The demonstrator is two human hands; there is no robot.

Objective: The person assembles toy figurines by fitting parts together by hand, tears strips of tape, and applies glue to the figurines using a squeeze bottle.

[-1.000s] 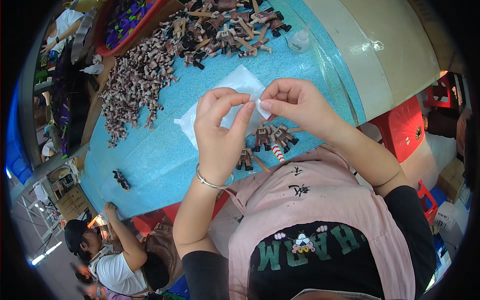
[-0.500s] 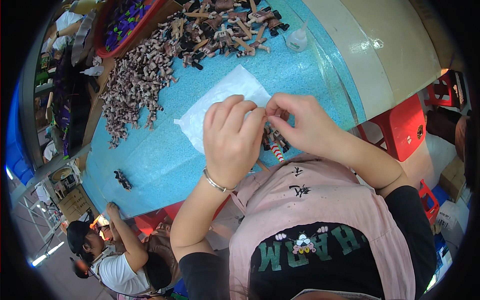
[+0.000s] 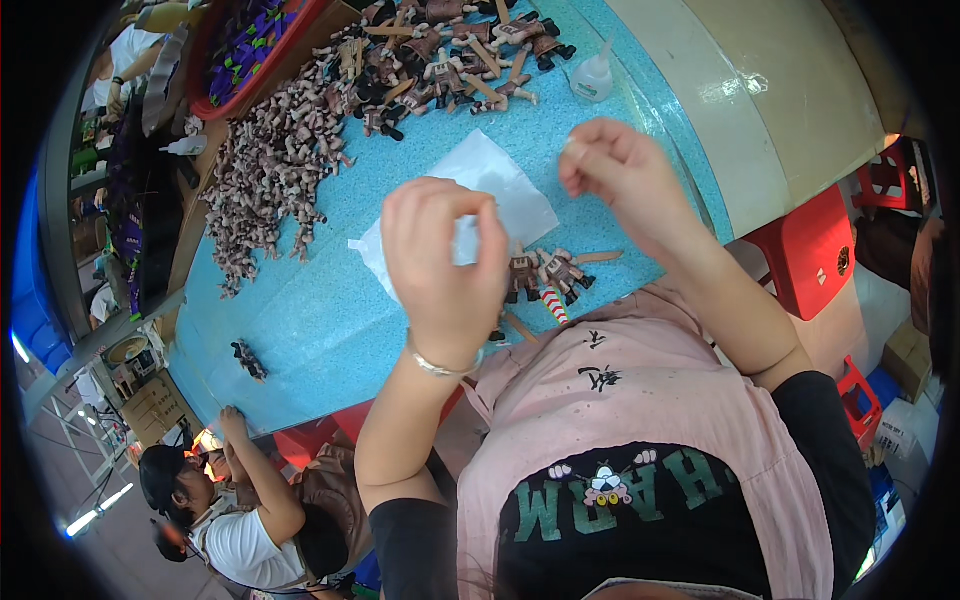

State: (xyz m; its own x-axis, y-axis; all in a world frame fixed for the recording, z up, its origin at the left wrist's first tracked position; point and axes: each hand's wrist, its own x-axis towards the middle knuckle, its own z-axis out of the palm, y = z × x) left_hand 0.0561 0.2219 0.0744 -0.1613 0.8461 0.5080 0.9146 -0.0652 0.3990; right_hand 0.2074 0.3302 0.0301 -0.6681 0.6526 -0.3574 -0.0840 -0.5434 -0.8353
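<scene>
My left hand [image 3: 445,255], slightly blurred, is raised over the white sheet [image 3: 485,165] with fingers curled in toward the thumb; whatever lies between them is hidden. Farther right, my right hand [image 3: 625,175] hovers above the blue tabletop, its fingertips pinched together. Anything in that pinch is too small to name. Close to my apron, below and between the hands, lie brown-and-white figurines with dark boots [image 3: 560,272]. A flat tan stick [image 3: 600,257] extends from one of them. Beside them is a red-and-white striped piece [image 3: 553,305].
A pile of small figure parts [image 3: 270,165] covers the table's left side; larger figurines [image 3: 445,65] lie behind. A white squeeze bottle [image 3: 593,75] stands at the far right. A red tub [image 3: 215,105] holds purple-and-green pieces. A co-worker [image 3: 245,520] sits at lower left.
My hands have come apart: the right moved up and right, the left slightly left. The figurines between them are now in fuller view.
</scene>
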